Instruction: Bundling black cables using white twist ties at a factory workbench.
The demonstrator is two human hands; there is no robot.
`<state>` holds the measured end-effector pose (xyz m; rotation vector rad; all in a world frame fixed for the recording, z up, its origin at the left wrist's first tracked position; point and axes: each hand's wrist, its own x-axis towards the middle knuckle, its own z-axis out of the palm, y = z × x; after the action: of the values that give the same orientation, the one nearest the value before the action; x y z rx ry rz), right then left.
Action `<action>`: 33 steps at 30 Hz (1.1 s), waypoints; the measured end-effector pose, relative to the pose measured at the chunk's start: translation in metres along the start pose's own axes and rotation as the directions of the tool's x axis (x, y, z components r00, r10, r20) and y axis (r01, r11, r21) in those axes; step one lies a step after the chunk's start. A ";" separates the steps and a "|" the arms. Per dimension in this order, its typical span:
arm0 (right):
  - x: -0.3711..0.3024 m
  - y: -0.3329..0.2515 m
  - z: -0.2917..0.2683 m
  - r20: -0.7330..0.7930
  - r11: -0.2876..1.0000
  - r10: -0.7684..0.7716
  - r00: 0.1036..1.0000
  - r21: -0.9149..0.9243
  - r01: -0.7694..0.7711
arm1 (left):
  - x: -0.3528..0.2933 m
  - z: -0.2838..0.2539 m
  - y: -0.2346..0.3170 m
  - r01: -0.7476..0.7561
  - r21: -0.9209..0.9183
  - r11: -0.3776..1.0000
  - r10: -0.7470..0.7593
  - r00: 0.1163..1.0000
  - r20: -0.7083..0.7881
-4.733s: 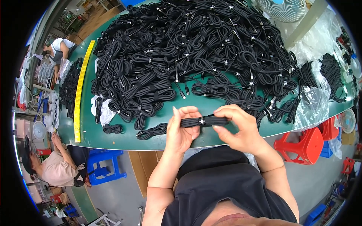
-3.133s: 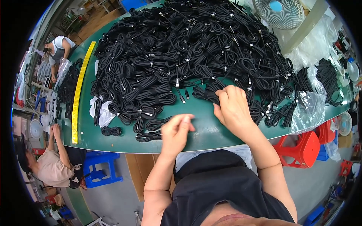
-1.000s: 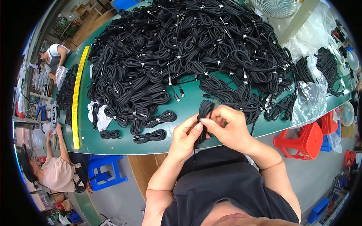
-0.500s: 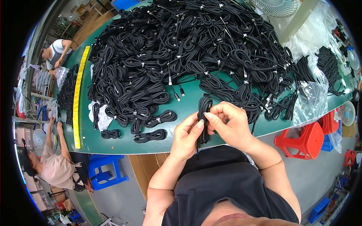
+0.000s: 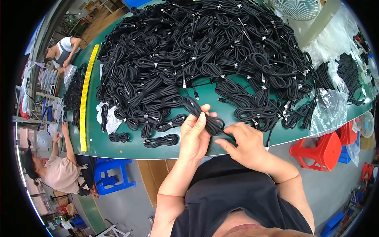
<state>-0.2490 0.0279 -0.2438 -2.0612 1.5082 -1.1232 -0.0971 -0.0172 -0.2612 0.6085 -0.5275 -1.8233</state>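
A looped bundle of black cable (image 5: pixel 214 125) is held over the table's near edge. My left hand (image 5: pixel 194 138) is closed on it, thumb on top, with the loops sticking out to the right. My right hand (image 5: pixel 248 145) is beside the bundle's lower right end, thumb held off from the curled fingers. A dark strand of cable appears to run from the bundle into those fingers, which partly hide it. Beyond both hands lies a big heap of coiled black cables (image 5: pixel 158 63). A tied cable coil (image 5: pixel 161 141) lies left of my left hand.
The green table (image 5: pixel 134 152) has a yellow strip (image 5: pixel 89 94) along its left part. Clear plastic bags (image 5: pixel 329 108) lie at the right, near red stools (image 5: pixel 318 152). A blue stool (image 5: pixel 114 175) stands at the left. Two other people work at the left, and a fan (image 5: pixel 296 8) stands at the back.
The bundle has gone from upright to slanting, its loops now toward the lower right. My right hand has drawn off it, down and right, while my left hand keeps hold.
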 end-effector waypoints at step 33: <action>-0.001 0.001 0.006 -0.043 0.999 -0.046 0.998 0.005 0.046 | -0.004 0.002 -0.008 -0.103 -0.031 0.994 0.105 0.993 0.062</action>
<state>-0.2446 0.0274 -0.2484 -2.0912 1.4822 -1.1942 -0.1030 -0.0109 -0.2644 0.4965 -0.5653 -1.7531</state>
